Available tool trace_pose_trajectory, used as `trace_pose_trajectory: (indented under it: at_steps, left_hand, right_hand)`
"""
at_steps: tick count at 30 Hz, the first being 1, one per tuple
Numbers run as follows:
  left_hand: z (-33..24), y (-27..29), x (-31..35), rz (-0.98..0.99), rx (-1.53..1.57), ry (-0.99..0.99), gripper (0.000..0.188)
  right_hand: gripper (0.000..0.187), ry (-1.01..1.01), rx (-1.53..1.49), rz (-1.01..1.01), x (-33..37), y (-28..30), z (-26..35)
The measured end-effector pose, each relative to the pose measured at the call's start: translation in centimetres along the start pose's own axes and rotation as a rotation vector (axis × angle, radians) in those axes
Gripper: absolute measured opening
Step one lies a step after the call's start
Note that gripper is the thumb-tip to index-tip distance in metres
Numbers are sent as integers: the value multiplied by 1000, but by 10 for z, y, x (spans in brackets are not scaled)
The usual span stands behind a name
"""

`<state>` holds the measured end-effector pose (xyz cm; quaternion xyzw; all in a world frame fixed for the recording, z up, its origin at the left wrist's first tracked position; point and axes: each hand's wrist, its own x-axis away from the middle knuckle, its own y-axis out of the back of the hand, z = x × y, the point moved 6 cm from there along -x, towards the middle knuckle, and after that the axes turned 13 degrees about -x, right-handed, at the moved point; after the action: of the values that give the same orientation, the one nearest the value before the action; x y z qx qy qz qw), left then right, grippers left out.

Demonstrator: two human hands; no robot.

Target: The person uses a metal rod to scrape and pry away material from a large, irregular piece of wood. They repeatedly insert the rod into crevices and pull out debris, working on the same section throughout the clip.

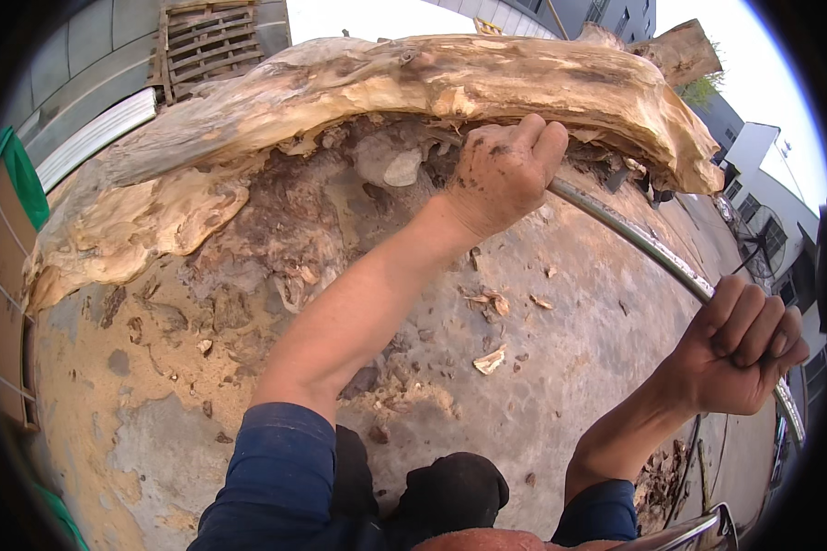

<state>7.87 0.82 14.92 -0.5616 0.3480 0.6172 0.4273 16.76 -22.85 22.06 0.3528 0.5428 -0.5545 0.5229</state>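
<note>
A long silvery metal bar slants from the underside of a large stripped log down to the right. My left hand, smudged with dirt, is closed round its upper end, close against the log. Further down the same bar, my right hand is wrapped in a fist. The bar runs on past it toward the right rim. Whatever tip it has lies hidden behind my left hand. Beneath the log's curved edge sits dark, rough, crumbling material, with a pale lump in it.
Sawdust and wood chips lie scattered over the concrete floor. A wooden pallet stands behind the log at the left. Cardboard boxes with green plastic line the left side. A large fan stands at the right.
</note>
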Motion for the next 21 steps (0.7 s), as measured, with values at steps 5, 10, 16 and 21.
trace_pose_trajectory:
  at_steps: [5, 10, 16, 21]
  left_hand:
    - [-3, 5, -6, -15, 15, -60, 41]
    - [-3, 6, -4, -33, -4, -48, 36]
    - [6, 7, -4, -57, -2, -54, 33]
    - [10, 5, -3, -19, -17, -46, 37]
  right_hand:
    - [35, 27, -41, 53, 9, 2, 13]
    - [32, 14, -59, 54, 2, 5, 10]
    - [32, 42, -16, 68, 4, -1, 4]
    - [34, 31, -2, 65, -5, 3, 4]
